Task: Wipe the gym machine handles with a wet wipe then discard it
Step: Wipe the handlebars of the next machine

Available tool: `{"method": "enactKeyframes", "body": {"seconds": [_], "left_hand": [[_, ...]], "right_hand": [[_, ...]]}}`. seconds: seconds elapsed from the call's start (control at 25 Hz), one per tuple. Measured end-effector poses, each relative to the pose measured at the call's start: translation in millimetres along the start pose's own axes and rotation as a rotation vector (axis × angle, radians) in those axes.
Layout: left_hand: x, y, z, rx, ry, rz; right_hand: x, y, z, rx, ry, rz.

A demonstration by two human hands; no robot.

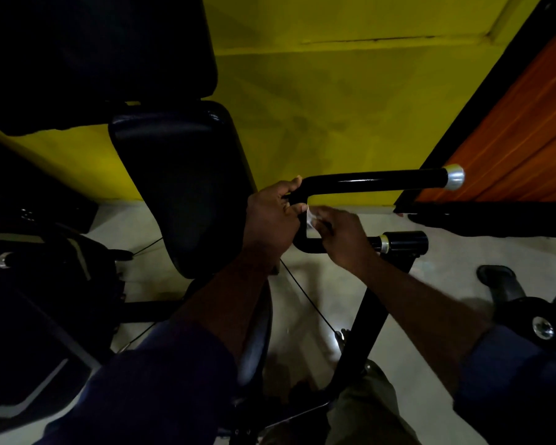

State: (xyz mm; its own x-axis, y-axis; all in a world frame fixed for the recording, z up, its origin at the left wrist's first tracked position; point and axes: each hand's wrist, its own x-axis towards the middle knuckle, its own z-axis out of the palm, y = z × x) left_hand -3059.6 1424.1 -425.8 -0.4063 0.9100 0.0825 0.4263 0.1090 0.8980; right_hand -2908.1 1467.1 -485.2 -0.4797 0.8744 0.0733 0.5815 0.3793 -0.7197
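Most wiping remains, I judge: my left hand (270, 216) grips the handle (373, 181) bend, my right hand (344, 234) pinches the wipe (312, 216) beside it.

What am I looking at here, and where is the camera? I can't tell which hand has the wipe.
One picture only, from a camera worn on the person's head, looking down at their own bare hands; there is no robot. The black U-shaped handle, tipped with a silver end cap, belongs to a gym machine; its black pad stands to the left. The left hand grips the handle's bend. The right hand pinches the white wet wipe right beside that bend. Behind is a yellow wall, below a pale floor.
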Motion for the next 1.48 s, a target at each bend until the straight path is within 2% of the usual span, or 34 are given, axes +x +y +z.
{"method": "enactKeyframes", "body": {"seconds": [0.12, 0.16, 0.2, 0.24, 0.32, 0.36, 0.4, 0.44, 0.48, 0.56, 0.64, 0.72, 0.8, 0.92, 1.0, 1.08, 1.12, 1.16, 1.28, 1.4, 1.48], "left_hand": [[1.5, -1.4, 0.8, 0.003, -0.015, -0.012], [1.9, -1.2, 1.2, 0.004, -0.017, -0.02], [1.7, -0.4, 1.6, 0.005, -0.02, -0.034], [0.9, 1.0, 1.8, 0.0, -0.02, -0.043], [0.3, 0.3, 2.4, -0.004, -0.016, -0.047], [0.2, -0.1, 3.2, 0.007, -0.018, -0.041], [0.3, -1.3, 4.2, 0.027, -0.021, -0.035], [-0.8, -1.3, 4.3, 0.051, -0.028, -0.026], [-1.8, -1.4, 4.1, 0.074, -0.032, -0.014], [-4.4, 1.3, 3.9, 0.104, -0.029, 0.002], [-5.5, 2.9, 4.5, 0.105, -0.019, -0.009], [-7.0, 4.5, 4.5, 0.109, -0.01, -0.023], [-8.3, 5.9, 6.4, 0.124, -0.012, -0.025], [-5.0, 1.4, 7.2, 0.12, -0.011, -0.049], [-3.4, -1.2, 7.5, 0.114, -0.017, -0.045], [-4.5, 2.5, 8.4, 0.099, -0.011, -0.041], [-5.5, 4.3, 8.8, 0.099, 0.001, -0.042], [-7.3, 6.3, 8.4, 0.102, 0.013, -0.046], [-11.2, 8.9, 9.5, 0.091, 0.021, -0.026], [-12.7, 9.1, 9.3, 0.131, 0.026, -0.005], [-13.6, 13.0, 8.9, 0.134, 0.024, -0.005]], "right_hand": [[-11.4, 34.4, -15.7, -0.27, -0.279, -0.263], [-5.0, 46.1, -19.8, -0.384, -0.333, -0.316], [1.8, 48.8, -25.1, -0.463, -0.344, -0.269], [5.4, 44.5, -26.1, -0.461, -0.293, -0.132], [4.0, 20.2, -13.6, -0.245, -0.032, 0.106], [2.4, 10.8, -2.7, -0.149, 0.037, 0.134], [-3.8, 4.5, 6.5, -0.103, 0.019, 0.116], [-14.2, 3.7, 10.6, -0.095, -0.05, 0.065], [-23.8, 13.8, 8.5, -0.133, -0.111, -0.064], [-35.3, 50.7, -20.4, -0.341, -0.158, -0.351], [-44.4, 81.4, -55.9, -0.517, -0.087, -0.339], [-53.9, 81.5, -68.7, -0.479, 0.063, -0.203], [-59.4, 58.0, -35.2, -0.36, 0.151, -0.187], [-47.7, 11.8, 35.4, -0.173, 0.032, -0.364], [-37.1, 3.3, 44.9, -0.263, -0.08, -0.511], [-37.5, 19.7, 23.2, -0.475, -0.066, -0.67], [-45.5, 30.6, 8.5, -0.581, -0.081, -0.693], [-54.6, 43.4, -9.9, -0.62, -0.108, -0.631], [-75.7, 77.4, -63.8, -0.555, -0.142, -0.236], [-60.8, 82.7, -65.9, -0.476, -0.085, -0.272], [-53.9, 63.1, -54.4, -0.423, -0.041, -0.159]]}}
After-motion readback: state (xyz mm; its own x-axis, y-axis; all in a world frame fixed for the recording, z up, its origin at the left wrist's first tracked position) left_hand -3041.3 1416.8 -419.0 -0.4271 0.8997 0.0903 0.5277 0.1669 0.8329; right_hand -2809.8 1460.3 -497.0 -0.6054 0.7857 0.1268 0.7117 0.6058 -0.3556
